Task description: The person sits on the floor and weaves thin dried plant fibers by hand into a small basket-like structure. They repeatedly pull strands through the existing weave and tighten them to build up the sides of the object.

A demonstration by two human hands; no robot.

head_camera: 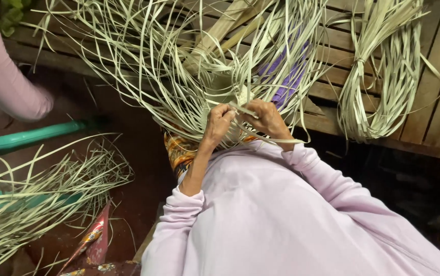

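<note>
Half-woven palm-leaf piece (220, 87) seen at upper centre of frame, loose strips fanning outward over wooden slat platform (435, 117). Left hand (219, 124) closed on woven edge, fingers pinched. Right hand (267, 118) pinched shut on single pale strip (242, 109) at centre. Strips judged light, thin, springy, prone to creasing or splitting if bent sharply; best taken near woven edge, flat between fingertips. Tied strip bundle (378, 87) lies at upper right; loose strips (36, 199) at lower left. Another person's pink sleeve (0, 71) at upper left.
</note>
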